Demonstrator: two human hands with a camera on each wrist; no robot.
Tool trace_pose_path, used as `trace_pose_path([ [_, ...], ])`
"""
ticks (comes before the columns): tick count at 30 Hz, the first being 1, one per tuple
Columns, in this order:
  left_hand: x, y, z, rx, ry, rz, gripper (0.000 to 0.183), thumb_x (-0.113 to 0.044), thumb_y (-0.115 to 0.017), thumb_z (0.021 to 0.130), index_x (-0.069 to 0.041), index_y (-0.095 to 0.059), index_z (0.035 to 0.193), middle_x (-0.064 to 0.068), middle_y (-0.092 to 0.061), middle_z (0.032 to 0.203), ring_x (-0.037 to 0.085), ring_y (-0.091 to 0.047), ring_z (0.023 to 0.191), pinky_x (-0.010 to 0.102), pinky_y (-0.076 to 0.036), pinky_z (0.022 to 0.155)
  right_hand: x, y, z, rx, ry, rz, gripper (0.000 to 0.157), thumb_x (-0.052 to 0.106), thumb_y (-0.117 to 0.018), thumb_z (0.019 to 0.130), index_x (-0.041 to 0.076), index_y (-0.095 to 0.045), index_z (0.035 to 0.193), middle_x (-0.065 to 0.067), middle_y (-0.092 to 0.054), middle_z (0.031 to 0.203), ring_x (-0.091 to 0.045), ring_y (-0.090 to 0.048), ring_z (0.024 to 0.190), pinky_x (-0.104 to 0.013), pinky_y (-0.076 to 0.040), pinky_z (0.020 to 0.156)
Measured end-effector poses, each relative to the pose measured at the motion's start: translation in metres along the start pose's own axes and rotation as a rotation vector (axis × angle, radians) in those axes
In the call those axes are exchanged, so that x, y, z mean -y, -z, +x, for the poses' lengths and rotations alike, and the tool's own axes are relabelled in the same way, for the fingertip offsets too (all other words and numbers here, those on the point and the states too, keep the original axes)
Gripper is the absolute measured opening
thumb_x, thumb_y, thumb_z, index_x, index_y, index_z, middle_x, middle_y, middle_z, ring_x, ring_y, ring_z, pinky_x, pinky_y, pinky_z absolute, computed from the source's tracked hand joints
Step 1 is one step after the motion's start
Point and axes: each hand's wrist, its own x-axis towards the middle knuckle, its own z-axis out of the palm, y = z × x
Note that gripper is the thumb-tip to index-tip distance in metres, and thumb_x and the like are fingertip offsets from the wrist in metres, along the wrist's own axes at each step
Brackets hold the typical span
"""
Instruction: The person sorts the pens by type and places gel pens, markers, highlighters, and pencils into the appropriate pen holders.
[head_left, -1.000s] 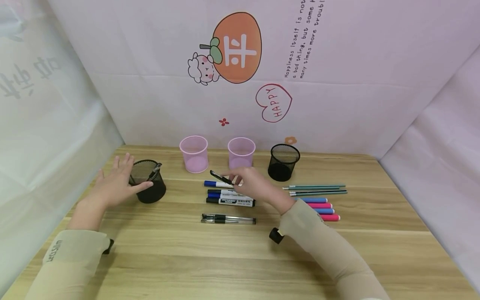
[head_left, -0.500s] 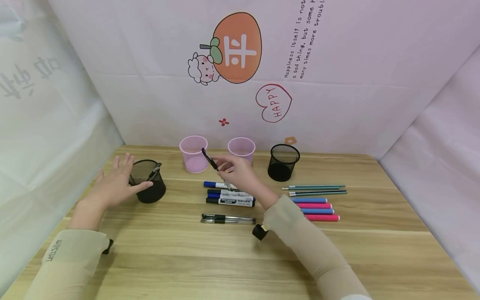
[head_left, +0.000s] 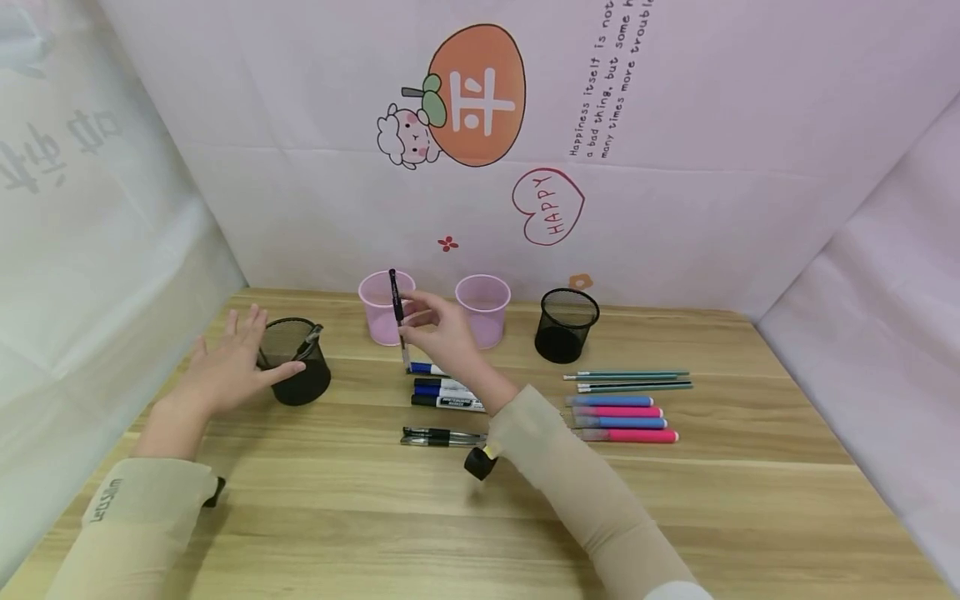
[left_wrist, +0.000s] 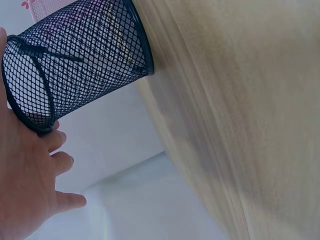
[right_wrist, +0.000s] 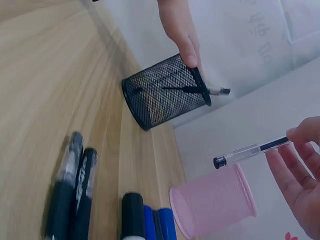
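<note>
My left hand (head_left: 228, 371) rests against the rim of a black mesh pen holder (head_left: 302, 385), its fingers spread and fairly straight, the thumb lying across the near side. A pen (right_wrist: 220, 91) leans inside that holder and sticks out over the rim. My right hand (head_left: 446, 337) pinches a clear gel pen with a black cap (head_left: 397, 296) between thumb and fingers. It holds the pen nearly upright in the air, in front of the left pink pen holder (head_left: 377, 323). In the right wrist view the pen's clear end (right_wrist: 232, 158) points toward the black holder.
Another pink holder (head_left: 487, 321) and a black mesh holder (head_left: 562, 342) stand along the back. Whiteboard markers (head_left: 442, 402) and gel pens (head_left: 435, 436) lie mid-table, partly behind the right arm. Thin green pencils or brushes (head_left: 637, 376) and blue and pink markers (head_left: 630, 412) lie to the right.
My right hand has lifted the gel pen from above the markers, moved it left and turned it from slanted to nearly upright. The left hand has stayed at the black holder.
</note>
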Motion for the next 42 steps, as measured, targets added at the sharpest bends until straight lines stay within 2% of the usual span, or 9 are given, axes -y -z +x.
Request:
trace_pose_path([
  [2, 0.0, 0.0, 0.0, -0.001, -0.001, 0.001, 0.115, -0.071, -0.051, 0.096, 0.004, 0.009, 0.16, 0.026, 0.016, 0.165, 0.051, 0.016, 0.149, 0.082, 0.011, 0.103, 0.001, -0.005, 0.001, -0.011, 0.006, 0.016, 0.05, -0.014, -0.07, 0.088, -0.007, -0.06, 0.136, -0.024, -0.066, 0.112, -0.033, -0.069, 0.096, -0.042, -0.058, 0.088],
  [6, 0.001, -0.001, 0.002, -0.005, -0.004, -0.004, 0.115, -0.071, -0.051, 0.096, 0.003, 0.009, 0.16, 0.025, 0.017, 0.166, 0.049, 0.018, 0.149, 0.082, 0.012, 0.103, 0.005, -0.016, 0.002, -0.033, -0.008, 0.052, 0.051, -0.011, -0.07, 0.09, -0.004, -0.058, 0.139, -0.021, -0.065, 0.114, -0.028, -0.068, 0.098, -0.036, -0.058, 0.087],
  [11, 0.004, -0.001, 0.002, -0.008, -0.004, -0.008, 0.115, -0.071, -0.052, 0.096, 0.002, 0.009, 0.161, 0.024, 0.017, 0.166, 0.048, 0.019, 0.149, 0.081, 0.013, 0.103, 0.008, -0.033, 0.007, -0.053, 0.013, 0.132, 0.054, -0.014, -0.068, 0.09, -0.006, -0.053, 0.141, -0.024, -0.062, 0.114, -0.03, -0.067, 0.098, -0.031, -0.059, 0.083],
  [15, 0.004, -0.001, 0.002, -0.003, -0.001, -0.007, 0.115, -0.071, -0.052, 0.096, 0.002, 0.009, 0.161, 0.024, 0.018, 0.165, 0.049, 0.019, 0.149, 0.081, 0.014, 0.103, 0.01, -0.046, 0.009, -0.074, 0.026, 0.198, 0.047, -0.015, -0.065, 0.091, -0.008, -0.052, 0.136, -0.022, -0.06, 0.114, -0.023, -0.065, 0.098, -0.029, -0.059, 0.082],
  [24, 0.004, -0.003, 0.002, -0.001, 0.0, -0.005, 0.114, -0.069, -0.053, 0.097, 0.004, 0.008, 0.16, 0.027, 0.015, 0.165, 0.051, 0.017, 0.149, 0.083, 0.01, 0.103, 0.012, -0.071, 0.01, -0.17, 0.089, 0.426, 0.032, -0.017, -0.058, 0.094, -0.015, -0.048, 0.124, -0.01, -0.057, 0.104, -0.013, -0.059, 0.09, -0.032, -0.06, 0.083],
  [29, 0.004, -0.003, 0.001, -0.006, 0.002, -0.009, 0.115, -0.07, -0.053, 0.096, 0.003, 0.008, 0.161, 0.027, 0.015, 0.165, 0.05, 0.017, 0.149, 0.083, 0.01, 0.103, 0.014, -0.084, 0.01, -0.201, 0.038, 0.488, 0.029, -0.018, -0.058, 0.094, -0.016, -0.048, 0.121, -0.003, -0.056, 0.102, -0.01, -0.059, 0.089, -0.03, -0.06, 0.083],
  [36, 0.006, -0.004, 0.002, -0.004, 0.013, -0.009, 0.116, -0.072, -0.053, 0.095, 0.002, 0.008, 0.161, 0.026, 0.016, 0.165, 0.051, 0.016, 0.149, 0.083, 0.011, 0.103, 0.013, -0.099, 0.01, -0.201, -0.032, 0.448, 0.027, -0.014, -0.06, 0.095, -0.007, -0.052, 0.12, -0.007, -0.06, 0.105, -0.008, -0.061, 0.092, -0.028, -0.058, 0.088],
  [42, 0.005, -0.004, 0.004, -0.007, 0.009, -0.005, 0.115, -0.07, -0.054, 0.096, 0.002, 0.007, 0.161, 0.027, 0.014, 0.165, 0.052, 0.015, 0.148, 0.084, 0.009, 0.102, 0.011, -0.104, 0.01, -0.184, -0.057, 0.287, 0.024, -0.007, -0.065, 0.096, -0.002, -0.059, 0.118, -0.004, -0.062, 0.103, -0.012, -0.066, 0.096, -0.023, -0.056, 0.086],
])
